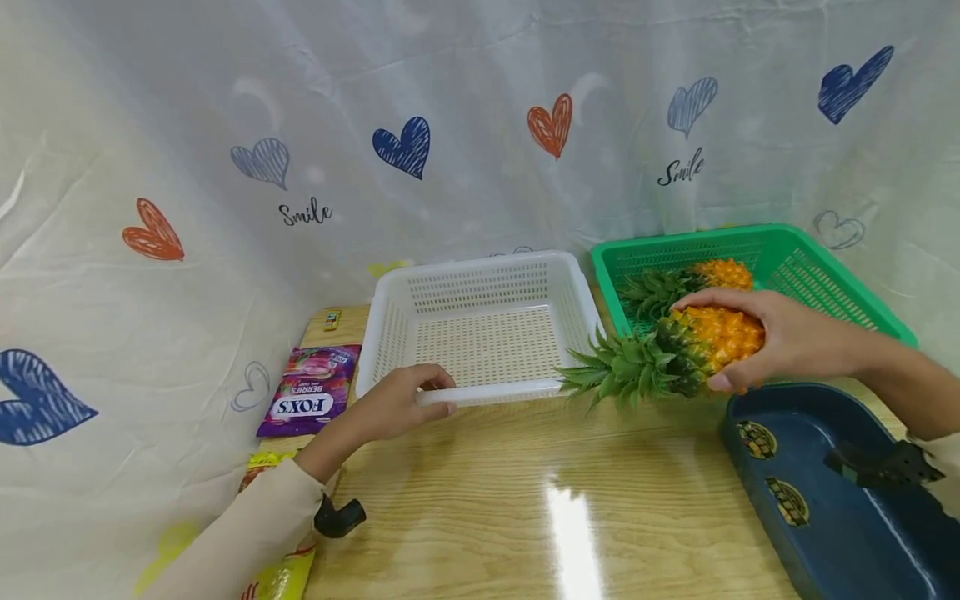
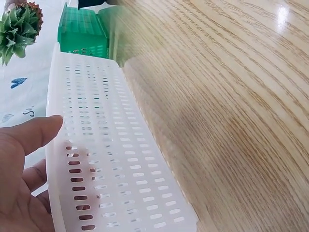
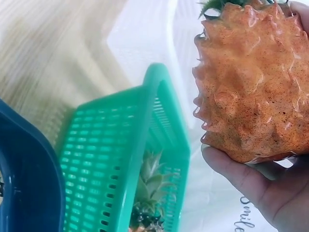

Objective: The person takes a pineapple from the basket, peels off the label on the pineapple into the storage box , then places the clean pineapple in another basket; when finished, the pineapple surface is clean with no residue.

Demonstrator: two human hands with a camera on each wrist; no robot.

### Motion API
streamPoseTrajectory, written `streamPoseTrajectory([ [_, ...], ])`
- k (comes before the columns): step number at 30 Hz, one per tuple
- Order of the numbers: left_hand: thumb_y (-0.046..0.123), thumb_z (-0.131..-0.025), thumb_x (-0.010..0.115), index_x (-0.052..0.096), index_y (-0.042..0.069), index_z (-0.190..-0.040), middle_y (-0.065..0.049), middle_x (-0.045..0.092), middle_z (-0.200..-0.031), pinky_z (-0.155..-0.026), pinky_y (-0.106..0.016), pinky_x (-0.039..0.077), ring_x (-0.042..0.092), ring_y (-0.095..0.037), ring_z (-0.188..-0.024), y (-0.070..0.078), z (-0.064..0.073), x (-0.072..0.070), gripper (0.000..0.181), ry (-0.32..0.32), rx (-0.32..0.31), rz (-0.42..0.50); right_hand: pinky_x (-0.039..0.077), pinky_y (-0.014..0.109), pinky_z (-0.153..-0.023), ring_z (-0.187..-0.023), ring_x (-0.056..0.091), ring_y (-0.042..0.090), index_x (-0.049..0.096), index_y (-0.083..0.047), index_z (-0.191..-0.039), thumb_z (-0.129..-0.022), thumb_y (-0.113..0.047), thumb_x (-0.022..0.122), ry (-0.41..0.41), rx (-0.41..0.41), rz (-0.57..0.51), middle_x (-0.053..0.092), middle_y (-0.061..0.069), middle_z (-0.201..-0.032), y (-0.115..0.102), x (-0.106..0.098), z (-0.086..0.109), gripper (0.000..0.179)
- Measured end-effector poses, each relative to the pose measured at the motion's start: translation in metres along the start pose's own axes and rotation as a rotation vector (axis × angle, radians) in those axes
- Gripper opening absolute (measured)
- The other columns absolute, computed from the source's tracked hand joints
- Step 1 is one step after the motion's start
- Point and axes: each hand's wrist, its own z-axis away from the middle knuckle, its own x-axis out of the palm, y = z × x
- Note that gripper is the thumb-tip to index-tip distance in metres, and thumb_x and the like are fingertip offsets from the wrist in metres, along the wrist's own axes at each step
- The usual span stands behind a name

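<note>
My right hand (image 1: 798, 337) grips an orange-yellow pineapple (image 1: 723, 333) by its body, above the front of the green basket (image 1: 847, 283). Its leafy crown points left, toward the white basket (image 1: 480, 271). Close up in the right wrist view, the thumb lies against the spiky body of the pineapple (image 3: 256, 82). With my left hand (image 1: 397, 404) I hold the front rim of the white basket, thumb outside and fingers over the inner side, as the left wrist view also shows. The white basket holds nothing that I can see. A second pineapple (image 1: 723, 273) lies inside the green basket.
A dark blue tray (image 1: 832, 500) stands at the front right. Along the left edge lie a purple candy bag (image 1: 307, 392), a yellow packet (image 1: 285, 575) and a tiny wrapped piece (image 1: 332, 319). A heart-printed curtain (image 1: 465, 67) hangs behind the wooden table (image 1: 450, 517).
</note>
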Motion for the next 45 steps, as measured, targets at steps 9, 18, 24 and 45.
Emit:
streamPoseTrajectory([
  [9, 0.032, -0.094, 0.072, 0.068, 0.022, -0.106, 0.010, 0.068, -0.096, -0.085, -0.035, 0.052, 0.062, -0.008, -0.090, -0.001, 0.001, 0.000, 0.016, -0.005, -0.009, 0.016, 0.054, 0.033, -0.061, -0.079, 0.060, 0.022, 0.045, -0.021, -0.149, -0.079, -0.008, 0.081, 0.053, 0.001, 0.085, 0.052, 0.008, -0.118, 0.000, -0.016, -0.007, 0.080],
  [18, 0.033, -0.094, 0.072, 0.068, 0.022, -0.107, 0.009, 0.068, -0.099, -0.087, -0.036, 0.052, 0.062, -0.009, -0.093, -0.001, 0.000, 0.000, 0.018, 0.000, -0.002, 0.006, 0.054, 0.034, -0.060, -0.078, 0.059, 0.024, 0.045, -0.027, -0.148, -0.082, -0.007, 0.079, 0.040, 0.022, 0.095, 0.057, 0.007, -0.111, 0.008, -0.032, -0.011, 0.077],
  [24, 0.034, -0.094, 0.072, 0.068, 0.022, -0.107, 0.010, 0.068, -0.100, -0.087, -0.036, 0.052, 0.062, -0.008, -0.094, -0.003, 0.001, 0.002, 0.018, 0.014, 0.009, -0.001, 0.054, 0.034, -0.060, -0.077, 0.060, 0.024, 0.043, -0.025, -0.150, -0.084, -0.008, 0.077, 0.034, 0.050, 0.124, 0.058, 0.009, -0.107, 0.020, -0.045, -0.013, 0.076],
  [45, 0.032, -0.095, 0.071, 0.068, 0.021, -0.108, 0.009, 0.068, -0.100, -0.088, -0.036, 0.052, 0.063, -0.009, -0.094, -0.002, 0.000, 0.000, 0.017, -0.003, 0.015, -0.004, 0.057, 0.039, -0.065, -0.084, 0.064, 0.024, 0.030, -0.009, -0.154, -0.095, -0.018, 0.068, -0.023, 0.264, 0.167, 0.054, 0.017, -0.116, 0.069, -0.092, -0.022, 0.070],
])
